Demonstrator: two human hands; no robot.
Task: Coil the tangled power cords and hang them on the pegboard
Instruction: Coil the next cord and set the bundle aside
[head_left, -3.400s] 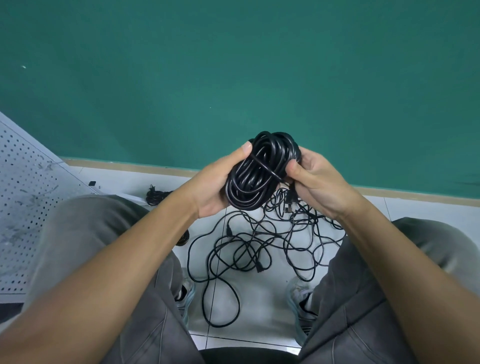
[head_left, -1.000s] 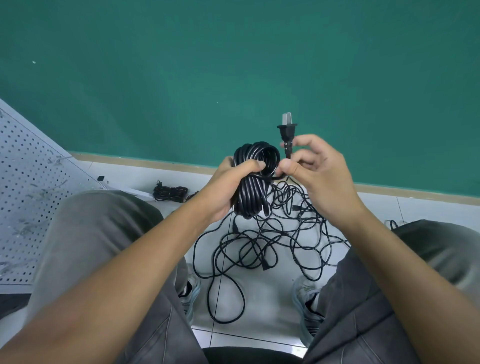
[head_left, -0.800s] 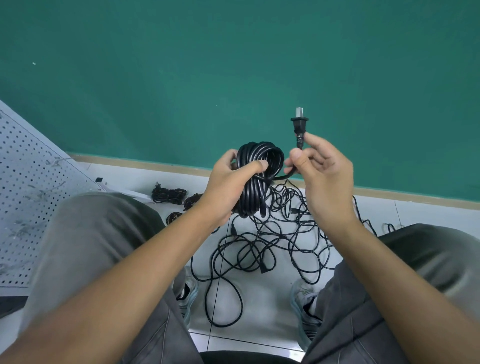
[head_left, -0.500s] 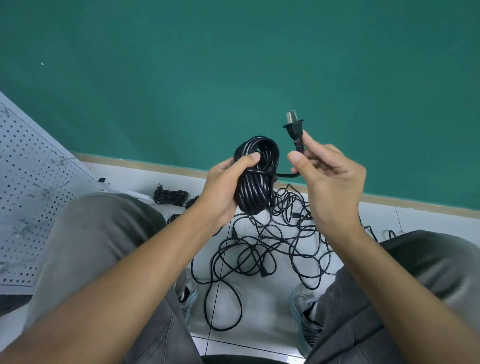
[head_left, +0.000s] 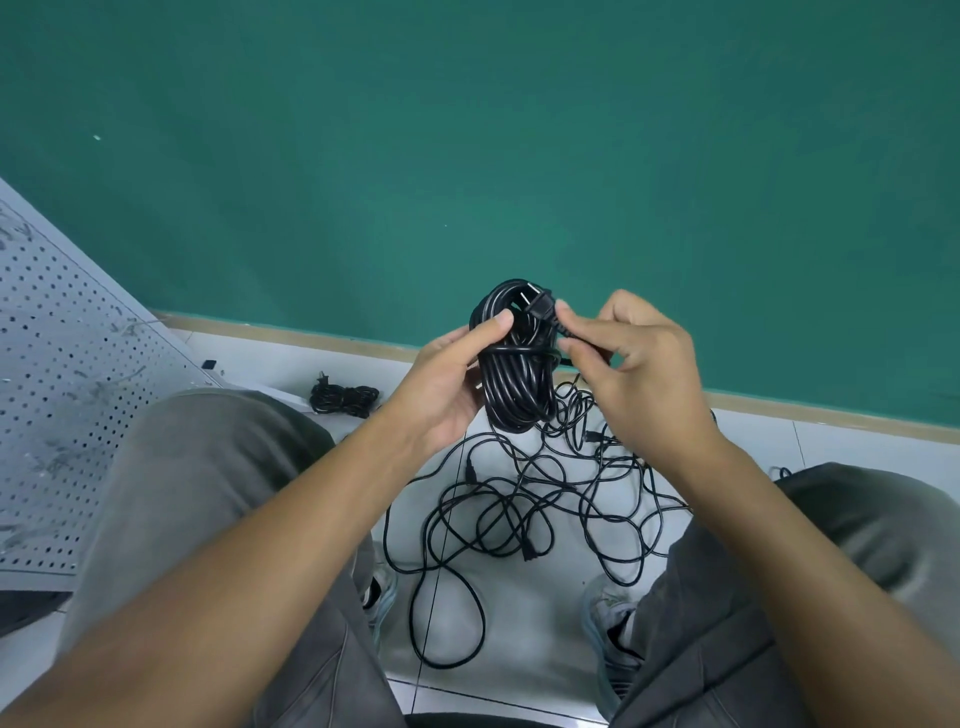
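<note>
Your coiled black power cord (head_left: 515, 384) is up in front of you, held between both hands above the floor, loops hanging roughly vertical with one turn of cord wrapped across the bundle's upper part. Your left hand (head_left: 441, 387) grips the coil from the left side, thumb pressed on the front of the loops, fingers curled behind. Your right hand (head_left: 631, 364) pinches the cord just behind the black two-prong plug (head_left: 537, 305), thumb and forefinger closed on it; the plug lies against the top of the coil, prongs pointing left into the loop opening.

Below the coil, the loose tangle of thin black cords (head_left: 540, 499) is spread on the white tiled floor (head_left: 519, 608) between your shoes. A small already-bundled black cord (head_left: 344, 400) lies on the floor further left, near the wall base. The grey perforated metal pegboard (head_left: 57, 389) sits at your left, leaning at an angle. Dark green wall (head_left: 467, 156) straight ahead.
</note>
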